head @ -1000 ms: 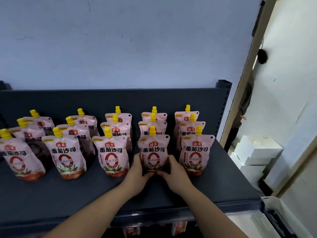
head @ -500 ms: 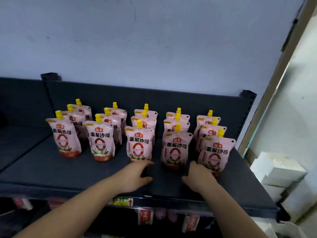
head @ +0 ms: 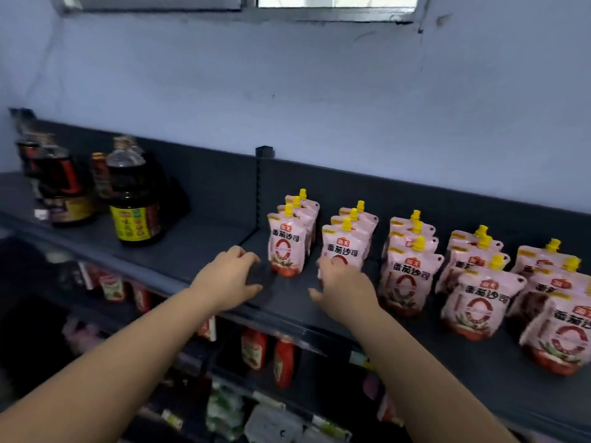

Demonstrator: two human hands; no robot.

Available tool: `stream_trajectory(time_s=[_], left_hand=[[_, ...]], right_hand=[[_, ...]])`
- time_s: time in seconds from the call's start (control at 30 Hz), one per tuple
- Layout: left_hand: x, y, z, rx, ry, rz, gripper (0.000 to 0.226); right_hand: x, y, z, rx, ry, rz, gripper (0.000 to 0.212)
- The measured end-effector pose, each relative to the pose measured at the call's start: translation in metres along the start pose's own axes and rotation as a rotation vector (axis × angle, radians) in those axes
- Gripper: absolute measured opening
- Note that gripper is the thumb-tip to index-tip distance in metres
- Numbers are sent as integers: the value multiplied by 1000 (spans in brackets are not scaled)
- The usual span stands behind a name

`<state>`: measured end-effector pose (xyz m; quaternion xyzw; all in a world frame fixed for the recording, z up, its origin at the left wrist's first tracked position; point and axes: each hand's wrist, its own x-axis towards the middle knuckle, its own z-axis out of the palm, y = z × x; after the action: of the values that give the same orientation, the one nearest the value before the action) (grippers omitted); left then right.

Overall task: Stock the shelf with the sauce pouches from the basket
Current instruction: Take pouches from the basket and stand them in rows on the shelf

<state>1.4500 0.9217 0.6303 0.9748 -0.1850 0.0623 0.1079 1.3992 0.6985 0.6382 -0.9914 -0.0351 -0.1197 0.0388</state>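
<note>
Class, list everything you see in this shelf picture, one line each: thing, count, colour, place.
sauce pouches: fifteen, pink with yellow caps, five files of three, top shelf right.
dark bottles: several, blurred, brown-black, top shelf left.
top shelf: one, dark grey, against wall.
wall: one, pale blue, behind shelf.
lower-shelf goods: several, mostly red, below.
left grip: one bare hand, open, over shelf front.
right grip: one bare hand, open, by second file's front pouch.

To your left stand dark bottles (head: 134, 199), one yellow-labelled. Below you, red packs (head: 283, 359) fill a lower tier. A window (head: 335, 1) tops the blue wall (head: 287, 91).
</note>
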Motion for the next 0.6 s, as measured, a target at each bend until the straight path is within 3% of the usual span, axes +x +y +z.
stream_trajectory(time_s=[0.37,0.6], left_hand=[[-118,-230,-62,40,39,-448,63],[-188,-341,-75,-5,73,-778,67]], right_hand=[[73,-244,39,82,-71,-367,68],[114,-381,76,112,-149,-605,53]])
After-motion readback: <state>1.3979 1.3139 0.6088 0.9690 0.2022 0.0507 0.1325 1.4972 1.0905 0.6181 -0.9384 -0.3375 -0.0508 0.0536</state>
